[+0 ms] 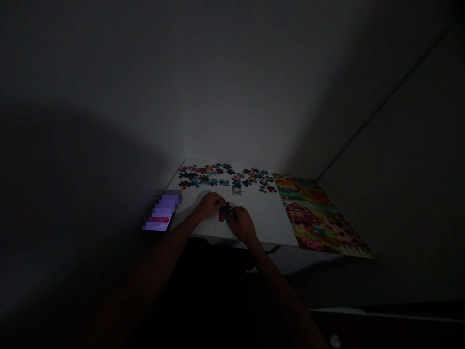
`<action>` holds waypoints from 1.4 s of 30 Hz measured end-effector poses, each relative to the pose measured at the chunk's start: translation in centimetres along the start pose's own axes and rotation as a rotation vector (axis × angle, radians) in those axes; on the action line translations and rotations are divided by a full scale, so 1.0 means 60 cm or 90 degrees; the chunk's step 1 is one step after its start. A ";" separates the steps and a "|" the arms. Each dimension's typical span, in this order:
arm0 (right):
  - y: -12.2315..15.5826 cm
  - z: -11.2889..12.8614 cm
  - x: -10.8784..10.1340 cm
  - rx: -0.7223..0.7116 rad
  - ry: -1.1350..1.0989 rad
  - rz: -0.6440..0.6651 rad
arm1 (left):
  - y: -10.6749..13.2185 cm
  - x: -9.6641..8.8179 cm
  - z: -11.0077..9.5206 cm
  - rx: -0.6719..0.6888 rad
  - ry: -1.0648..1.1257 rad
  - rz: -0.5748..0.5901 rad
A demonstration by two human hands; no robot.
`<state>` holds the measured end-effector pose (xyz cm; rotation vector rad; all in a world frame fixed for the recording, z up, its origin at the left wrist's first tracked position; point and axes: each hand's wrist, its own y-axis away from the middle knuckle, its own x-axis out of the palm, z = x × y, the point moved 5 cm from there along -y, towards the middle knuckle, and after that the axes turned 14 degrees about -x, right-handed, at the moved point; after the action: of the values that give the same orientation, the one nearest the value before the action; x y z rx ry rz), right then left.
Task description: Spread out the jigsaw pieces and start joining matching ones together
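Observation:
The room is dim. On a white table, my left hand and my right hand meet around a small dark red and green cluster of joined puzzle pieces. Fingers of both hands curl in and pinch at its edges. Several loose puzzle pieces lie scattered along the table's far side, beyond my hands. My forearms reach in from the bottom of the view.
A colourful farm picture sheet lies at the table's right end, overhanging the edge. A lit phone rests at the left edge. Walls close in behind and to the right. The surroundings are too dark to make out.

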<state>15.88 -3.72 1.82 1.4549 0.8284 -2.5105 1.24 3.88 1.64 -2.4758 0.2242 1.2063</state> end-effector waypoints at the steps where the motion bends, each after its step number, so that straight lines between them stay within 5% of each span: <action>1: 0.000 -0.005 0.001 0.019 -0.013 -0.013 | 0.002 -0.002 -0.002 0.002 -0.004 -0.004; 14: 0.011 -0.070 0.003 0.120 -0.377 -0.208 | 0.012 0.011 -0.004 0.007 -0.099 0.017; 42: 0.019 -0.047 0.000 0.134 -0.383 -0.152 | 0.034 0.020 0.004 0.001 -0.184 0.057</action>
<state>18.44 -3.24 0.30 0.5785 0.6655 -3.0307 1.19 2.11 0.03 -2.2741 0.2577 1.5794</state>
